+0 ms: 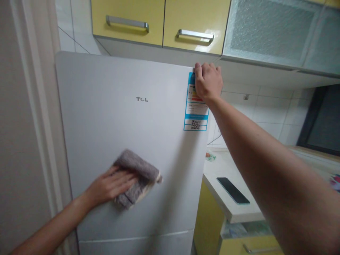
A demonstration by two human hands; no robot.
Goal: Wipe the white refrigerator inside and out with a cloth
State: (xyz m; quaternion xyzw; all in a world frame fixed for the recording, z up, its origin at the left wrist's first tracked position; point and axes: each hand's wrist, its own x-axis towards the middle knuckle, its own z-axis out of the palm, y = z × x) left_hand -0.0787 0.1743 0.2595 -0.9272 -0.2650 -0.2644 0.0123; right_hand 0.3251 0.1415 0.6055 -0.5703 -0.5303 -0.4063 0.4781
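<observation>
A grey-brown cloth [138, 170], folded with a pale edge, lies against the front of the white refrigerator door [106, 127]. My left hand [113, 184] presses it there with the fingers laid over it, below the TCL logo [142, 99]. My right hand [209, 81] grips the door's upper right corner, its fingers curled over the edge. Just under that hand is an energy label [196, 117] with a blue border and a QR code, its upper right part covered by the hand. The left hand is slightly blurred.
Yellow cabinets [130, 10] with metal handles hang above the refrigerator. To the right, a dark phone [233, 190] lies on a white countertop [247, 214], with a small plastic bag [211, 156] behind it. A beige curtain or panel [29, 106] borders the left side.
</observation>
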